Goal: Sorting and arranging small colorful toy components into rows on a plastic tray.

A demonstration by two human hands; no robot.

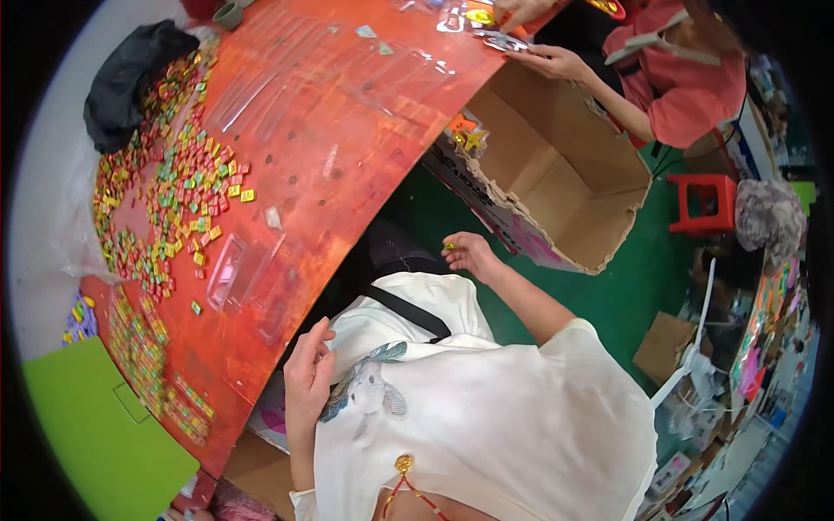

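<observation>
My right hand is held out over the green floor, past the table's edge. Its fingers pinch a small yellow piece, too small to make out fully. My left hand is raised by the near edge of the red-orange table, fingers loosely bent and apart, holding nothing. On the table's left side lies a heap of small square red, yellow and green pieces. Nearer to me, similar pieces stand in close rows. Between the heap and my left hand lie clear plastic trays.
A large open cardboard box stands right of the table, yellow-orange packets at its corner. Beyond it, a co-worker's hands hold a shiny packet. A black bag, green board and red stool are around.
</observation>
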